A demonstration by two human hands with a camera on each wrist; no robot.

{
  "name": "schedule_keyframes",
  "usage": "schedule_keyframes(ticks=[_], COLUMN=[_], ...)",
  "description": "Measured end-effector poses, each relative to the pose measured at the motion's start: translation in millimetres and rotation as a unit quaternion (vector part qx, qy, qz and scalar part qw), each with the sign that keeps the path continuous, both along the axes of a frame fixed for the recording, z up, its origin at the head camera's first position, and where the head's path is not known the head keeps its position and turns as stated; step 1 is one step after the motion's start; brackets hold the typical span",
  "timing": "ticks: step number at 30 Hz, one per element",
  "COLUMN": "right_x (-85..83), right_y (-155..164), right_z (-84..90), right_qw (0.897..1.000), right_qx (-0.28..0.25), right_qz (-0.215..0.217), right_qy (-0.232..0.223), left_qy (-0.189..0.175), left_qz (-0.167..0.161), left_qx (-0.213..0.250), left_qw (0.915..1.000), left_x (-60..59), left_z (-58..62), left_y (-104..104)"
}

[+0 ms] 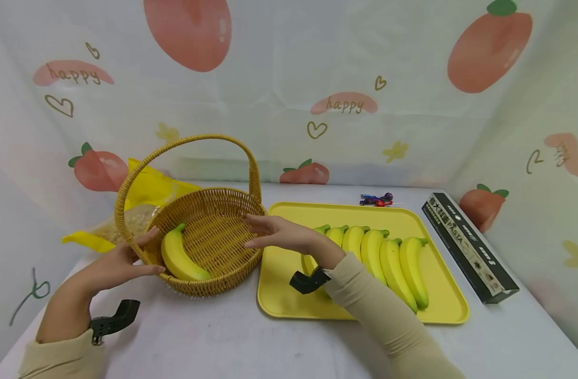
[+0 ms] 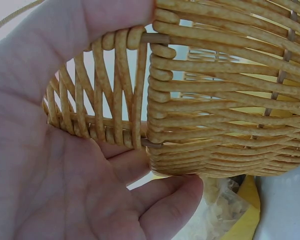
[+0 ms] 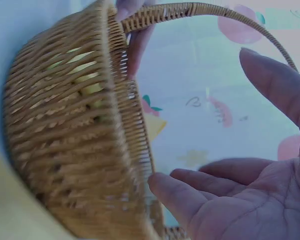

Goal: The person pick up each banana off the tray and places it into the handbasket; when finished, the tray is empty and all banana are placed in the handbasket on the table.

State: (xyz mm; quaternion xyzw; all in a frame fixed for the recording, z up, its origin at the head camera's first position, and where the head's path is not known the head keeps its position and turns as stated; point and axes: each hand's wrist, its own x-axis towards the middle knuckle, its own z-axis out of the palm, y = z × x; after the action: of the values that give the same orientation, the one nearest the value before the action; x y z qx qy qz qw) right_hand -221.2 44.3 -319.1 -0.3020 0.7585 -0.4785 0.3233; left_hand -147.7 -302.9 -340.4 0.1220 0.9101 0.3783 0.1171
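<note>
Wicker basket (image 1: pixel 208 237) sits on the table (image 1: pixel 222 342) just left of the yellow tray (image 1: pixel 289 300), one banana (image 1: pixel 180 258) inside. Left hand (image 1: pixel 113 266) cups its near-left rim, fingers relaxed. Right hand (image 1: pixel 279 234) hovers flat and spread over the right rim.

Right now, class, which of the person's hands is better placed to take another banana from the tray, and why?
The right hand, probably. It hangs open over the basket rim nearest the tray, beside the bananas. The left hand touches the basket's far side.
</note>
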Motion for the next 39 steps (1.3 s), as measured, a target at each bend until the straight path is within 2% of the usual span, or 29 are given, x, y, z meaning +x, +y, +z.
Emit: schedule_keyframes(ticks=[7, 12, 17, 21, 25, 34, 39], right_x=[15.7, 26.6, 37.3, 44.3, 49.6, 49.4, 49.5], right_y=[37, 57, 70, 77, 83, 88, 85], right_z=[-4.6, -12.0, -28.0, -41.2, -49.8, -63.0, -69.2], right_qw=[0.999, 0.997, 0.994, 0.985, 0.976, 0.969, 0.963], right_qx=[-0.037, -0.056, -0.048, -0.045, -0.032, -0.019, 0.017], right_qz=[-0.010, -0.048, -0.096, -0.156, -0.205, -0.238, -0.249], right_qy=[0.005, 0.011, 0.033, 0.063, 0.066, 0.059, 0.104], left_qy=[0.001, 0.004, 0.001, -0.003, -0.003, -0.002, -0.005], left_qz=[-0.002, -0.004, -0.002, -0.001, -0.001, -0.001, 0.003], left_qx=[0.002, 0.007, 0.005, 0.004, 0.001, 0.004, 0.003], left_qw=[1.0000, 1.0000, 1.0000, 1.0000, 1.0000, 1.0000, 1.0000], left_x=[-0.4, -1.8, -2.5, -1.0, -0.3, -0.1, -0.5], left_z=[-0.1, -0.5, -1.3, -0.8, -0.6, -1.2, -0.9], left_y=[0, -1, -1, -1, -2, -2, -1])
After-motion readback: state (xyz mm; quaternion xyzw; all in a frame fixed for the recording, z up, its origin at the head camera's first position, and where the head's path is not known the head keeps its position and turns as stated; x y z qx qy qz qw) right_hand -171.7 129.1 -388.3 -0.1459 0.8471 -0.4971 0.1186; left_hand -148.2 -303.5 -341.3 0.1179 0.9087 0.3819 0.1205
